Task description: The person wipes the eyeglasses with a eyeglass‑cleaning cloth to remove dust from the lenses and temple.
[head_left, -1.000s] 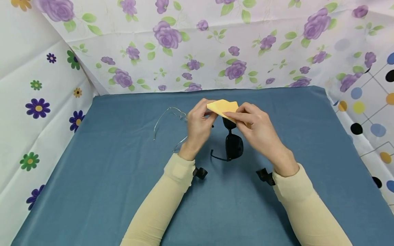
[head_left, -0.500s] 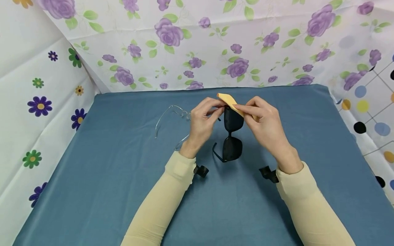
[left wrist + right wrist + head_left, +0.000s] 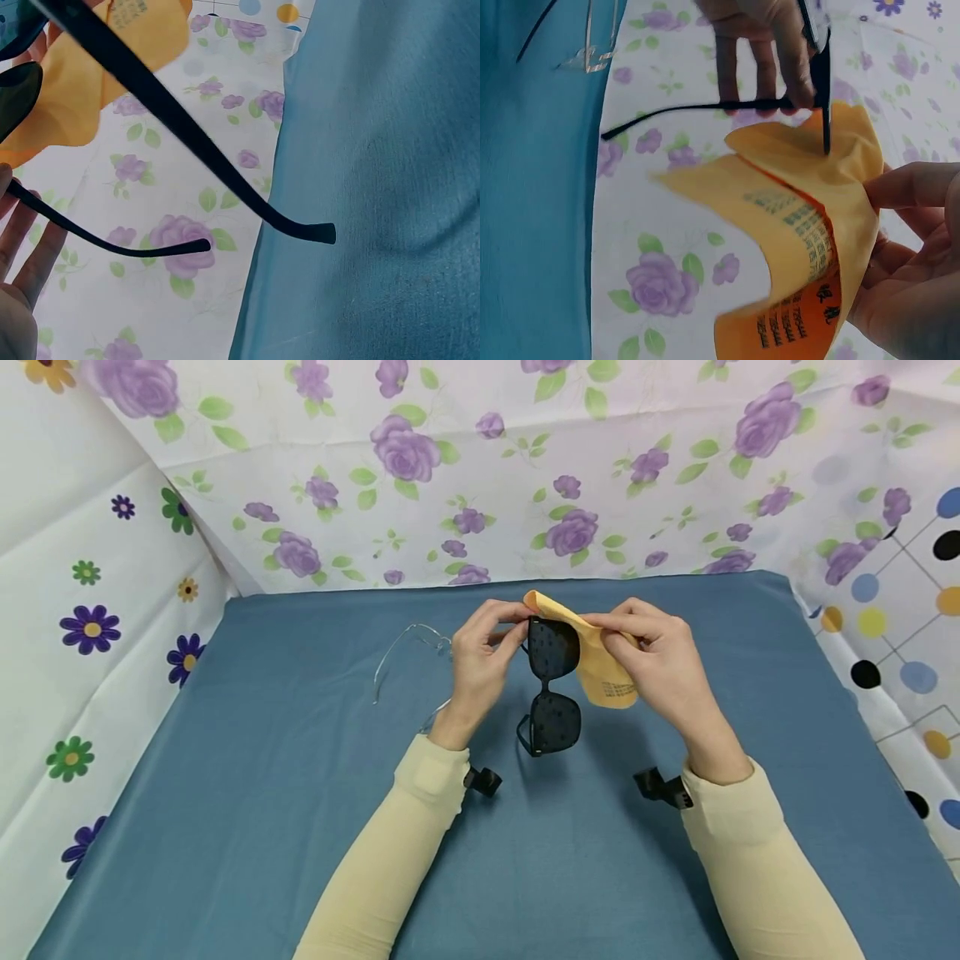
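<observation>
In the head view my left hand (image 3: 480, 664) pinches black sunglasses (image 3: 555, 647) near the hinge of the upper lens. They hang sideways, one lens above the other, over the table. My right hand (image 3: 663, 664) pinches a yellow cloth (image 3: 609, 675) with printed writing. One end of the cloth lies along the upper lens's outer edge, close to the left fingertips; the rest hangs down. Both temples of the sunglasses (image 3: 191, 139) stick out unfolded in the left wrist view. In the right wrist view the cloth (image 3: 847, 195) curls, showing an orange underside.
Thin-framed clear glasses (image 3: 377, 681) rest on the blue tablecloth (image 3: 262, 777), partly behind the left hand and wrist. A floral sheet (image 3: 337, 468) rises behind the table's far edge. Patterned sheets stand at both sides.
The sunglasses have come into fuller view, lenses turned toward the head camera. The cloth, earlier bunched over the upper lens, now hangs open to the right. My right hand has shifted slightly right.
</observation>
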`<state>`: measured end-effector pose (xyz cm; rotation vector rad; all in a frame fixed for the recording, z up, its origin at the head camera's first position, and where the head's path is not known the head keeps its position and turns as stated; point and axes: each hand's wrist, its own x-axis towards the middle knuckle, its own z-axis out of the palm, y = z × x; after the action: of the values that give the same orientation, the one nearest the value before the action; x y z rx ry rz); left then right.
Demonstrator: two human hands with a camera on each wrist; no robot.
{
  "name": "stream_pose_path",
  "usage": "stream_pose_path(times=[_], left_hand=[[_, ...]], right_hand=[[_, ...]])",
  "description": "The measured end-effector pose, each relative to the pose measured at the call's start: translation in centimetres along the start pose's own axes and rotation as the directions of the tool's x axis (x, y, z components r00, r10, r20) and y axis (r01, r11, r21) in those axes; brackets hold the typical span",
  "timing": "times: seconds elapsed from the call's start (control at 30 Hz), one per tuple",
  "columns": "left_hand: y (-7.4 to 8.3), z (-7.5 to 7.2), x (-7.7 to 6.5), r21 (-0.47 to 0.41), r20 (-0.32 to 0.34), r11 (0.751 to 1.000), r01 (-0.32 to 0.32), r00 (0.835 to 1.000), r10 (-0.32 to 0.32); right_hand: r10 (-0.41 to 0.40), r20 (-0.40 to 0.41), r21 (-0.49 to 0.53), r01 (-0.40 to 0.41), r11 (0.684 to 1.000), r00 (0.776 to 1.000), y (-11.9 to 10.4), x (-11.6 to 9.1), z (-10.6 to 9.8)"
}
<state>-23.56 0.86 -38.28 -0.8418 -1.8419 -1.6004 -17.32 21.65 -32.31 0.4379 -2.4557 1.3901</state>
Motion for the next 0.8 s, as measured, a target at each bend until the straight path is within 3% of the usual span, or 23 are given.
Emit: stream_pose_path(times=[0.23,0.53,0.8], left_hand=[[0.0,-0.2,-0.1,0.019,-0.01,1.0,0.022,1.0,-0.022],[-0.3,-0.2,-0.1,0.015,-0.042,1.0,0.006,0.999,-0.005],[-0.3,-0.3,-0.1,0.037,-0.059,0.999,0.022,0.998,-0.02]], right_hand=[[-0.103,0.01,-0.046,0.104,0.994,0.995,0.1,0.1,0.8],[-0.086,0.028,-0.118,0.089,0.989,0.996,0.7,0.1,0.6],[0.009,0.098,0.053,-0.014,0.999,0.995,0.0,-0.1,-0.4]])
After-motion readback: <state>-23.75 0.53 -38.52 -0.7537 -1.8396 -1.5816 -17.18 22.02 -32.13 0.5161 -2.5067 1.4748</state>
